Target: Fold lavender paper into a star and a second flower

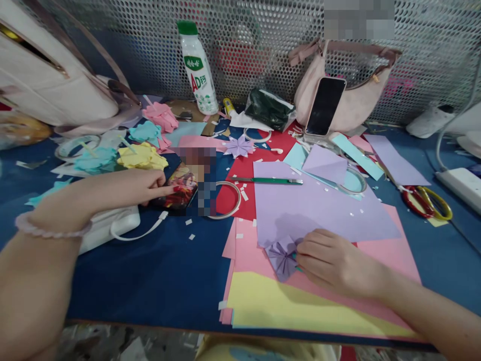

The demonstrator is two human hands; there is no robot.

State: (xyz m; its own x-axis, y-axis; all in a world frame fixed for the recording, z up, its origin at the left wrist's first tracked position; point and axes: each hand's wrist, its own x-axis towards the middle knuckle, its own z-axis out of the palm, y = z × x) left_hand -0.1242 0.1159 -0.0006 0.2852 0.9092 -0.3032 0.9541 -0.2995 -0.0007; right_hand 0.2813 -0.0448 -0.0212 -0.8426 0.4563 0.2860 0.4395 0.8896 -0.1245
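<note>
My left hand [130,188] reaches over a phone [181,193] with a colourful lit screen, its index finger stretched out and touching the screen. My right hand [334,263] is closed on the edge of a folded purple paper flower [281,256]; a bit of teal shows by the fingertips. Beneath this hand lie stacked sheets: purple paper [319,210], pink paper [394,250] and yellow paper [285,301]. A green craft knife [278,181] rests across the purple and red paper. The right fingertips are partly hidden behind the knuckles.
Paper flowers, including a yellow one [143,156], cluster at the left. A white power bank [112,228] has a cable. Scissors [426,203] lie right, near a power strip [460,185]. A bottle [197,70], pink handbag [349,103] and upright phone [325,106] stand behind.
</note>
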